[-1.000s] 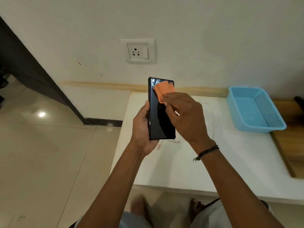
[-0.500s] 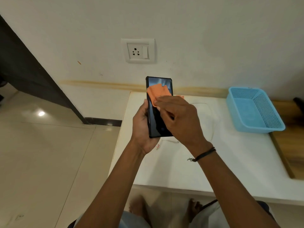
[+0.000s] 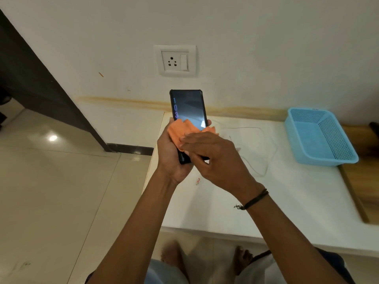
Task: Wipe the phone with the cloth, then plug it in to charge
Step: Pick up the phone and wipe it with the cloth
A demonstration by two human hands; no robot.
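A black phone (image 3: pixel 187 107) in a dark case stands upright above the white table, screen lit and facing me. My left hand (image 3: pixel 169 156) grips its lower half from the left and behind. My right hand (image 3: pixel 213 158) presses an orange cloth (image 3: pixel 182 131) against the lower part of the screen, fingers laid across it. A thin white cable (image 3: pixel 264 158) lies looped on the table right of my hands, its small plug end (image 3: pixel 198 181) near my left wrist. A white wall socket (image 3: pixel 174 60) with a switch sits on the wall above the phone.
The white table (image 3: pixel 297 201) runs along the wall. A light blue perforated basket (image 3: pixel 320 136) stands at its far right, beside a wooden board (image 3: pixel 365 181). Tiled floor lies to the left, with a dark panel at the far left. My bare feet show below the table's edge.
The cloth and my right hand have slid down from the phone's top to its lower half. The upper screen is now uncovered and lit.
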